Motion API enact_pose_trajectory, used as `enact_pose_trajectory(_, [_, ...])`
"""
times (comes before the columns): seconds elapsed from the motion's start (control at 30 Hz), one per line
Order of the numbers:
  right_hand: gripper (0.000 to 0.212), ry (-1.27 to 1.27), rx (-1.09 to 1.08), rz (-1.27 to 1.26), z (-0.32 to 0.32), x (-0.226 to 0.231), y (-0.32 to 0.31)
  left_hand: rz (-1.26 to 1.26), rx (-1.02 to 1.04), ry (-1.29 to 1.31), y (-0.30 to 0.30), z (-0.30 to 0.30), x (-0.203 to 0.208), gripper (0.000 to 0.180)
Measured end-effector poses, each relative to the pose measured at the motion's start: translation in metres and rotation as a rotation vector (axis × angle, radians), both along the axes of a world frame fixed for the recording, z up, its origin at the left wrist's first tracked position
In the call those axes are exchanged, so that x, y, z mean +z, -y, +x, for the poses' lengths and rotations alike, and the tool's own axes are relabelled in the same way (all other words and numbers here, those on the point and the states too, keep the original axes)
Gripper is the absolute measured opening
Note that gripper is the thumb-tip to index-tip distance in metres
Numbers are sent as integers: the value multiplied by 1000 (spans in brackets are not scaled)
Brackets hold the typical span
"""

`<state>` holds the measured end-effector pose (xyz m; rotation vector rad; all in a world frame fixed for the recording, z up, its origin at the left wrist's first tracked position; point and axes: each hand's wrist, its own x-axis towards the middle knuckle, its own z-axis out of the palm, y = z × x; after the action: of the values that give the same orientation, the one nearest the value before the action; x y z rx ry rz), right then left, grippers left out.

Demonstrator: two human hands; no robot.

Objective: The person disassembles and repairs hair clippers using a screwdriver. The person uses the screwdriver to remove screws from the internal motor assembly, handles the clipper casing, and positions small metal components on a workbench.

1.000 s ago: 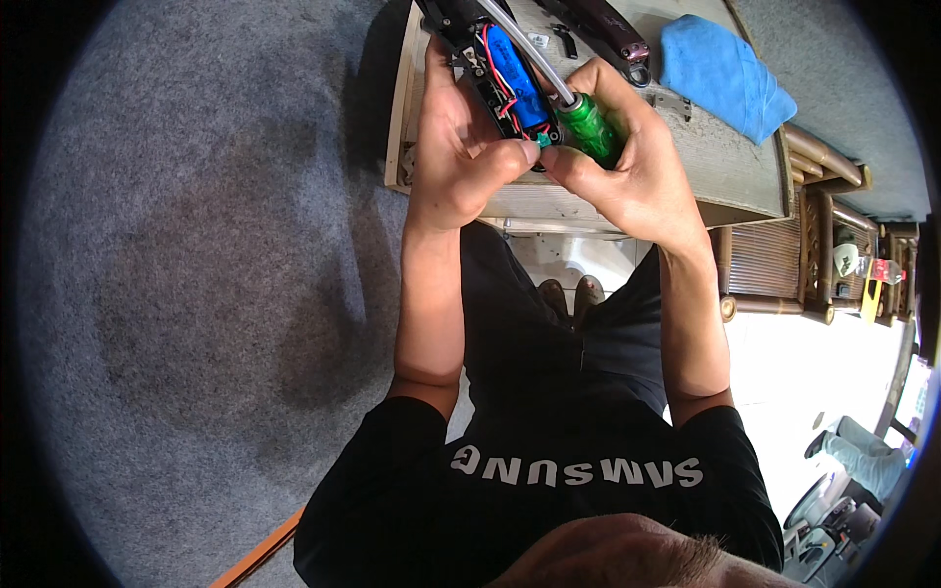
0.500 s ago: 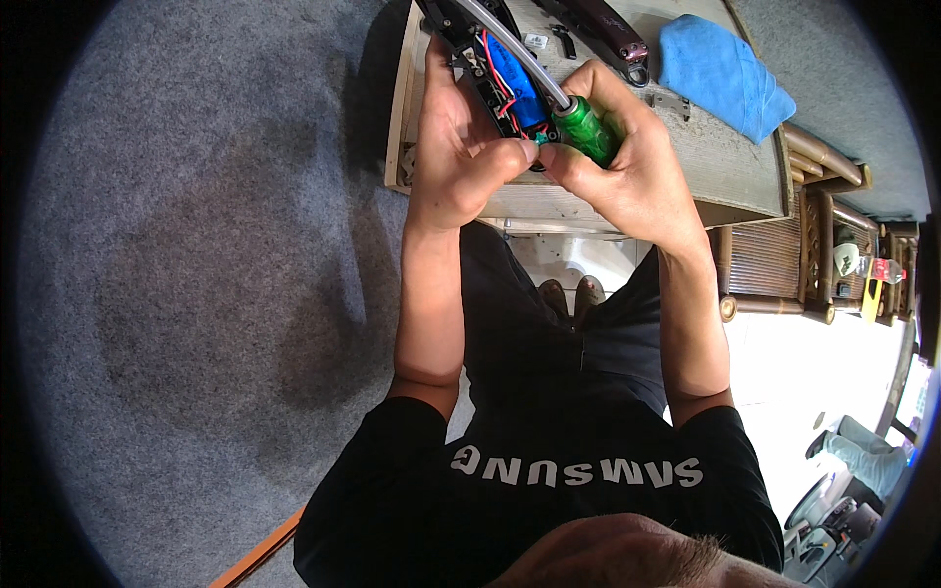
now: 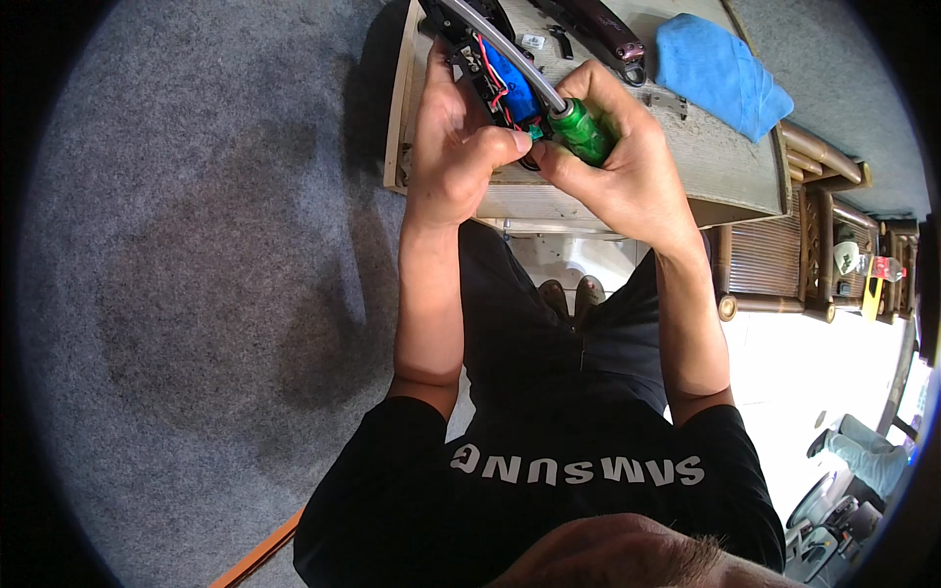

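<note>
My left hand (image 3: 453, 162) is closed around an opened hair clipper body (image 3: 478, 76), a black casing that runs toward the top edge. Inside it sit a blue battery (image 3: 511, 83), red and white wires, and a small green part (image 3: 534, 131) at the near end, next to my left thumb. In my right hand (image 3: 642, 181) is a screwdriver (image 3: 582, 132) with a translucent green handle. Its long metal shaft lies slantwise over the casing toward the upper left, and its tip is out of view. My right thumb and fingers are near the casing's near end.
A light wooden table (image 3: 711, 174) stands below my hands. On it lie a maroon clipper shell (image 3: 605, 34), a folded blue cloth (image 3: 716, 73), a small black piece (image 3: 561, 41) and a small white piece (image 3: 532, 42). Bamboo furniture (image 3: 769, 245) stands at the right.
Both hands, with the clipper body and screwdriver, have shifted slightly left. My left thumb has moved a little up, and a small gap shows between the thumbs.
</note>
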<state>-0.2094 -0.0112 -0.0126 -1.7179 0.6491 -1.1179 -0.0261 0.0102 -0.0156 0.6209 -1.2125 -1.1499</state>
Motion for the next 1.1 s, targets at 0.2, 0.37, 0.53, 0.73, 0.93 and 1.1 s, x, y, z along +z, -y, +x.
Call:
enact_pose_trajectory(0.2, [26,18,-16,13,1,-5,1,16,-7,-10,0,0,-2,82])
enact_pose_trajectory(0.37, [26,-2,-11,-14,0,-2,1,26,12,-37,-1,-2,0,81])
enact_pose_trajectory(0.53, [24,-26,63,-12,-4,2,1,8,78,27,-3,-3,-3,70])
enact_pose_trajectory(0.73, [22,40,56,73,-2,4,-1,-25,-16,0,0,0,-2,89])
enact_pose_trajectory(0.93, [23,8,65,100,-4,4,1,-41,-15,25,-1,0,-3,93])
enact_pose_trajectory(1.1, [23,38,55,38,-3,5,0,-48,-21,33,-2,-1,-1,95])
